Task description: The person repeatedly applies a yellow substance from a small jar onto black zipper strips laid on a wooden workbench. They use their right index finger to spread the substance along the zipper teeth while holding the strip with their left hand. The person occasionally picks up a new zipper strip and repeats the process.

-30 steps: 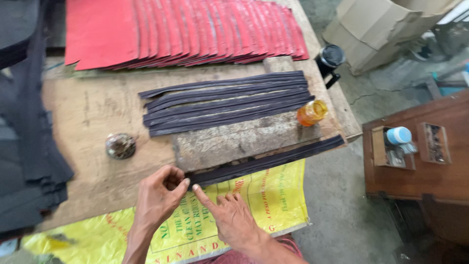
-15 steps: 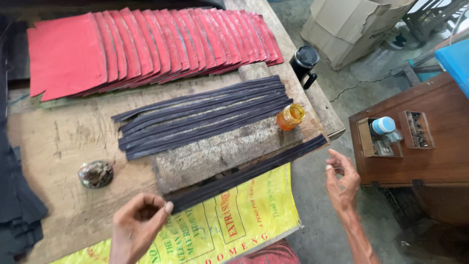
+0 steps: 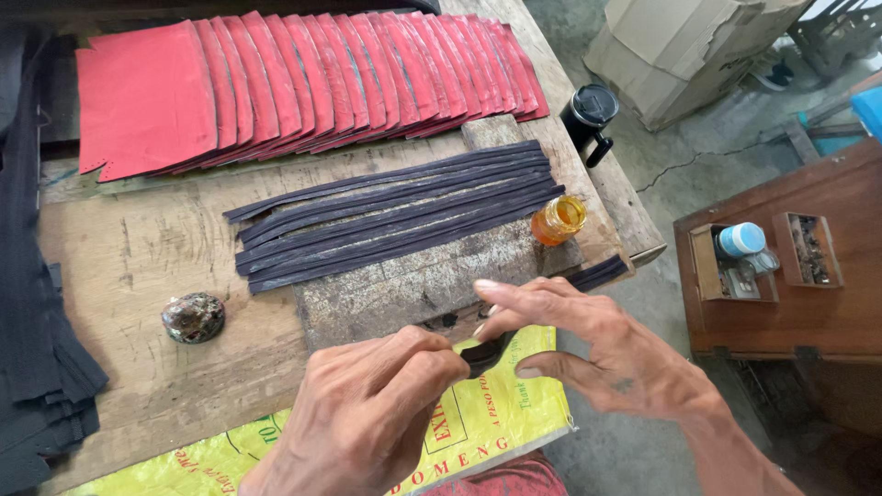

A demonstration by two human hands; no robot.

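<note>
My left hand point(image 3: 377, 404) pinches one end of a long black strip point(image 3: 489, 354) over the table's near edge. My right hand point(image 3: 597, 354) meets it from the right. Its thumb and middle finger close on the same strip, and the index finger is stretched out above. The strip's far end point(image 3: 599, 273) shows past the right hand at the table's edge. A pile of several more black strips point(image 3: 395, 216) lies fanned on a grey slab point(image 3: 413, 289) just beyond my hands.
Overlapping red leather pieces point(image 3: 303, 83) line the wooden table's point(image 3: 129, 257) back. An orange jar point(image 3: 559, 219), black mug point(image 3: 591, 112), dark round shell point(image 3: 193, 317), yellow sack point(image 3: 496, 418) and dark fabric point(image 3: 37, 321) surround the work. A wooden cabinet point(image 3: 790, 312) and cardboard box point(image 3: 698, 46) stand right.
My right hand swung out to the right off the strip, then came back and took hold of it beside my left hand. The view has shifted closer.
</note>
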